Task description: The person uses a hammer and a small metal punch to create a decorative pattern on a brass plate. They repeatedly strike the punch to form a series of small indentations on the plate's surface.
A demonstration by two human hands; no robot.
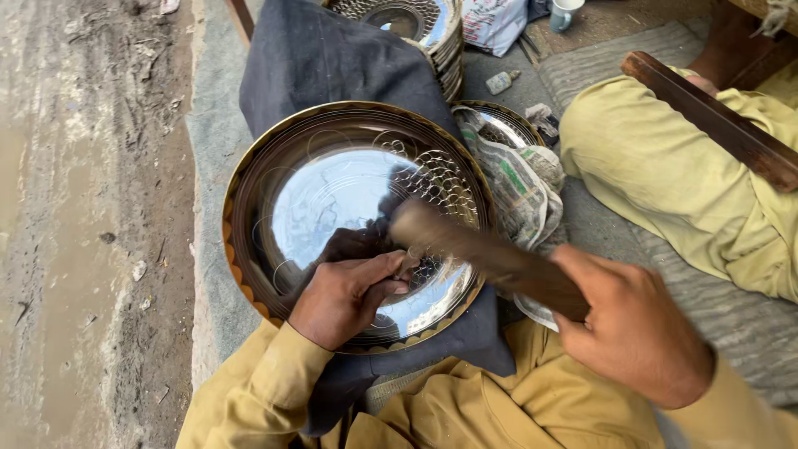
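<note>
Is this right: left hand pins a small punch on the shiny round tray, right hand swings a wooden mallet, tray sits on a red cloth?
Not quite. The cloth under the tray is dark navy blue, not red, as the head view shows. The rest stands: the left hand pinches a small tool against the tray with its fingers, and the right hand grips a wooden mallet, blurred mid-swing.

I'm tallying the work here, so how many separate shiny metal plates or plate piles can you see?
3. One large plate lies under the left hand; another plate shows behind it, mostly covered by newspaper; a stack of plates sits at the top, its number unclear.
</note>
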